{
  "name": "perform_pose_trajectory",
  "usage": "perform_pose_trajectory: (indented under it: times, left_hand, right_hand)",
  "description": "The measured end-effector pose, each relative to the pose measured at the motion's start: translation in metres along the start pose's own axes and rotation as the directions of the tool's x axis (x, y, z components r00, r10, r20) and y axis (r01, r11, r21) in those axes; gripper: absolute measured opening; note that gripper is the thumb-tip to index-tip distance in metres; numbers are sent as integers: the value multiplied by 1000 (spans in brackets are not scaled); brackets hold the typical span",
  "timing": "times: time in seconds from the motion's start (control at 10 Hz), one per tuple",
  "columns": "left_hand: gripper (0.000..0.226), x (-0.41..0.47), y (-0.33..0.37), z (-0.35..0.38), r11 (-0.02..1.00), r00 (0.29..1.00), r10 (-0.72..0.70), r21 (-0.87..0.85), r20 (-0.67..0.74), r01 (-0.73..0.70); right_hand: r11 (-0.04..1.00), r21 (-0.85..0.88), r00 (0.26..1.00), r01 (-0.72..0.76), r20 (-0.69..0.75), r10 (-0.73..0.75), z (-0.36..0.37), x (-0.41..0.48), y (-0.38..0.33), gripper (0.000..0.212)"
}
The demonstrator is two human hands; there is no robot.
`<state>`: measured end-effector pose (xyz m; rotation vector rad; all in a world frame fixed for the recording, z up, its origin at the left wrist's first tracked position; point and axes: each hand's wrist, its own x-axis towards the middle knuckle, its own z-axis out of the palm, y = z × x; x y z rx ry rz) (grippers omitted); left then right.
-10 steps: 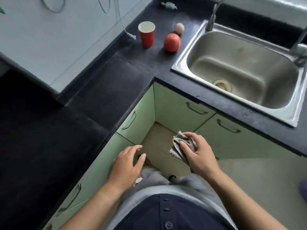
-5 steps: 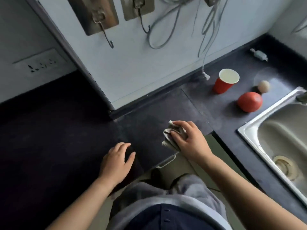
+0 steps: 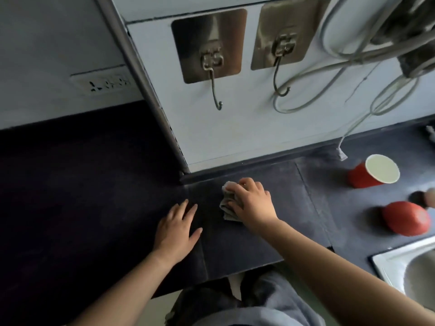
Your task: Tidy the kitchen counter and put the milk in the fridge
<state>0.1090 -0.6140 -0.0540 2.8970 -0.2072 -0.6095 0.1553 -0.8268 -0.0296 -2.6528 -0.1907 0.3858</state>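
- Head view — the dark counter runs leftward from the red cup and under both hands. It is hard, flat and fixed, so it should take a firm wiping press.
- The steel sink shows only a corner, nearer the person than the red cup and a little to its right.
- The left hand lies well left of the red cup, palm down on the counter, fingers straight and slightly spread, holding nothing.
- The right hand sits between the left hand and the red cup. Its fingers are curled over the grey cloth and clamped on it, pressing it to the surface.
- The red cup stands upright near the wall and is white inside — possibly the milk, though I cannot tell liquid from lining. It looks thin, light and crushable, so it probably wants a gentle hold round mid-wall, kept level.
- The red fruit lies near the red cup, on the person's side and apart from it. It is smooth and likely to roll.
- The grey cloth, bunched well left of the red cup, looks soft, limp and light. It is best gripped on the gathered bunch from above.
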Motion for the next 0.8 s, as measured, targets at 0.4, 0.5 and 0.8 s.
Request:
perform_pose_trajectory:
  times: [0.4, 0.5, 0.8]
  left_hand:
    - [61, 0, -7, 12, 996, 998, 30, 81, -56, -25]
    - [61, 0, -9, 10, 994, 998, 48, 99, -42, -44]
    - [64, -43, 9, -4, 999, 992, 6, 39, -125, -1]
  right_hand:
    - [998, -47, 998, -51, 32, 53, 17, -1, 13, 54]
    - [998, -16, 998, -54, -34, 53, 14, -8, 12, 55]
    - [998, 66, 975, -16, -219, 30, -7, -59, 14, 50]
